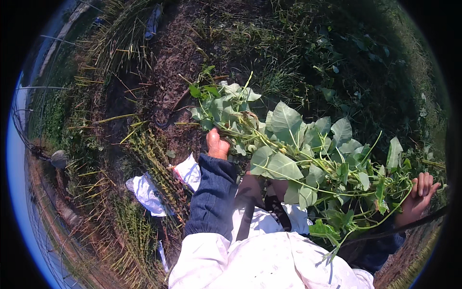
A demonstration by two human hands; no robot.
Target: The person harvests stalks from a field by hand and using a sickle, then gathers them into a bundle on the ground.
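the left hand (218, 145) has its grip around the leafy vines (281, 164) at left, likely supporting their sprawl, but i cannot tell whether the right hand (417, 197) holds any.

A crumpled white bag (148, 195) lay by weeds (156, 161) near a white packet (188, 172), while long stalks (122, 41) bordered brown soil (175, 53) and a round grey lump (58, 159) sat farther left.
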